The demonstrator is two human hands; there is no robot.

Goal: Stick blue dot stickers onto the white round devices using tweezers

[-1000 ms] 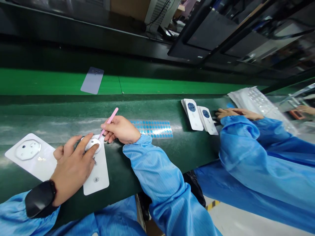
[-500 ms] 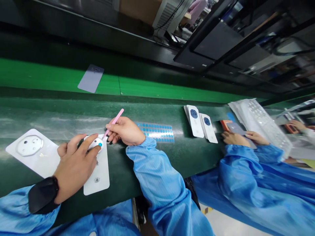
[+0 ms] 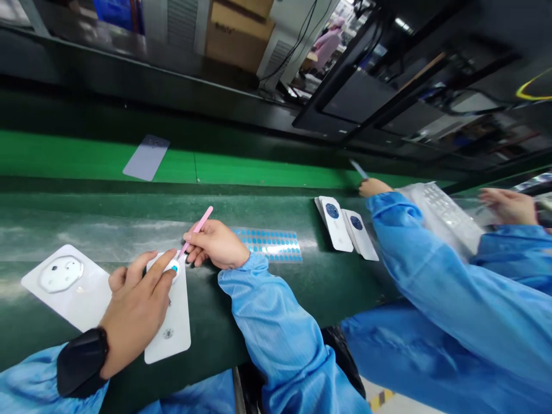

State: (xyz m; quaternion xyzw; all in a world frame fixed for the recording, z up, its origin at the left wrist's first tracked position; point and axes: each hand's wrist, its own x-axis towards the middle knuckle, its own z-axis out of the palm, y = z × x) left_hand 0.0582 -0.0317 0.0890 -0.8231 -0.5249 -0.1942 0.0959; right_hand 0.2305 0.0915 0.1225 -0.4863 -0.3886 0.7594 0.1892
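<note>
In the head view a white phone back cover point(image 3: 176, 310) lies on the bench with its round camera area at the far end. My left hand point(image 3: 137, 299) rests over that end, fingers stretched and apart, fingertips on the round area. Pink tweezers point(image 3: 198, 229) are pinched in my right hand point(image 3: 218, 244), their tip down at the round area's edge. A small blue dot point(image 3: 175, 268) shows beside the tip and my left fingers. To the left, partly behind my left hand, lies a second white cover point(image 3: 88, 296) with a large camera window.
A clear sheet with blue dots point(image 3: 269, 244) lies past my right wrist. Two stacks of white covers point(image 3: 338, 233) stand farther right. A lilac cover point(image 3: 146, 160) lies on the green belt point(image 3: 237, 171). At right, a co-worker's arm point(image 3: 401, 230) reaches toward the belt near a plastic-wrapped tray point(image 3: 451, 215).
The view has tilted slightly upward. My hands stay at the same cover, with the tweezers near the blue dot. The co-worker's hands have moved apart, one now reaching over the belt with a flat piece.
</note>
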